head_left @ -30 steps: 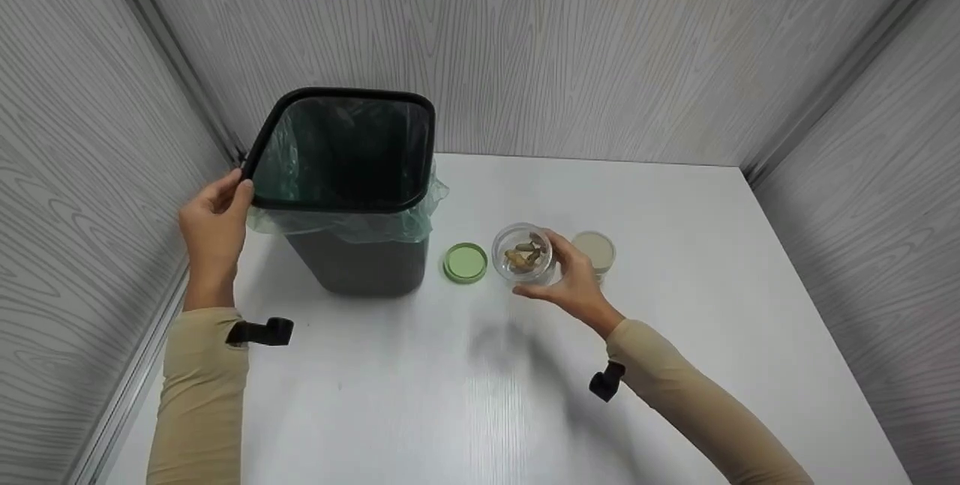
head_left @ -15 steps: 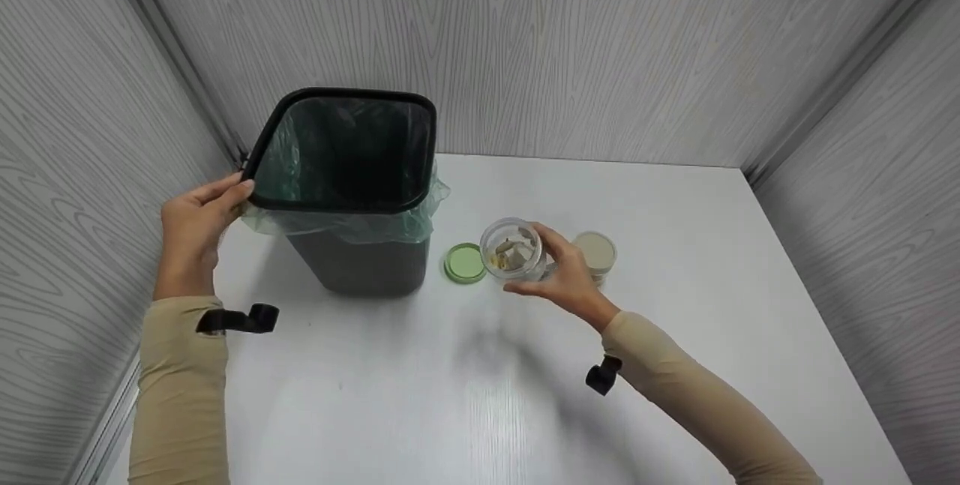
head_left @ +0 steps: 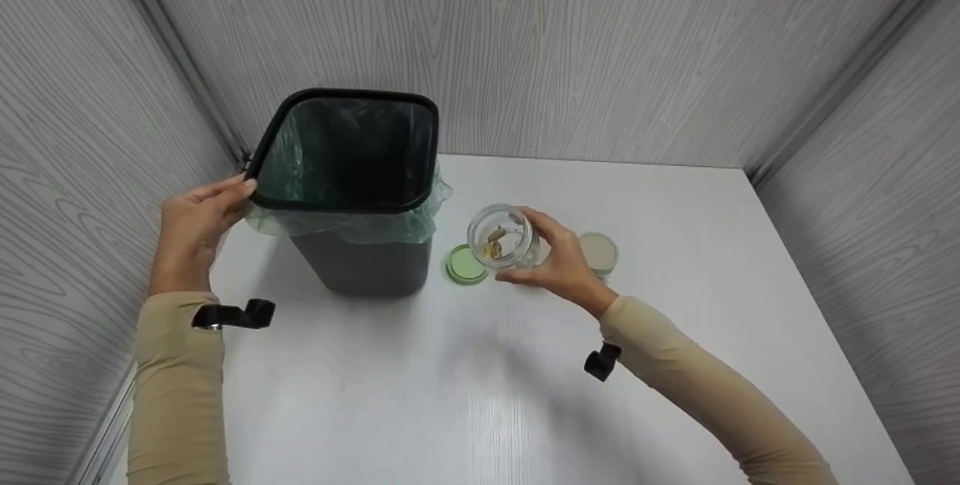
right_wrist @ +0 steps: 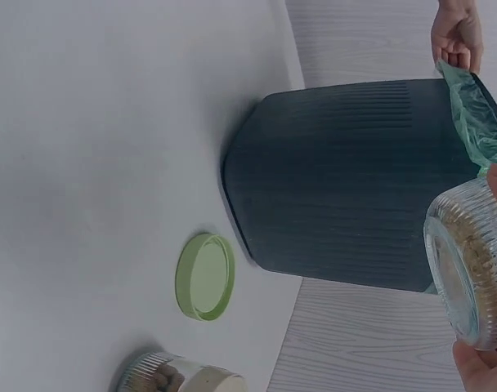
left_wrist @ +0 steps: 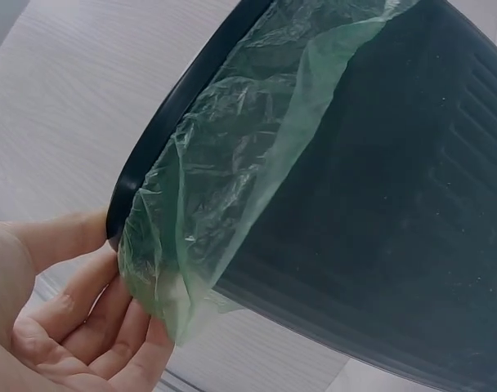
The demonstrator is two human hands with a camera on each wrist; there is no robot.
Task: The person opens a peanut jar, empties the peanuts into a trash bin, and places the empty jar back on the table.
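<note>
Fingers of your left hand (head_left: 196, 221) are lying straight and relaxed, their tips touching the black rim of the bin (head_left: 358, 260) at left centre of the frame, so that grip is holding nothing. Your right hand (head_left: 553, 261) is curling round the clear jar (head_left: 501, 237), holding it tilted above the counter (head_left: 465, 387) just right of the bin. Below it the green lid (head_left: 464, 265) is lying flat, with a second jar (head_left: 599, 252) further right

Left hand (head_left: 196, 217) raised, fingers (left_wrist: 93, 322) loosely extended — right hand (head_left: 556, 261) lifted, fingers curled, both sleeves beige.
</note>
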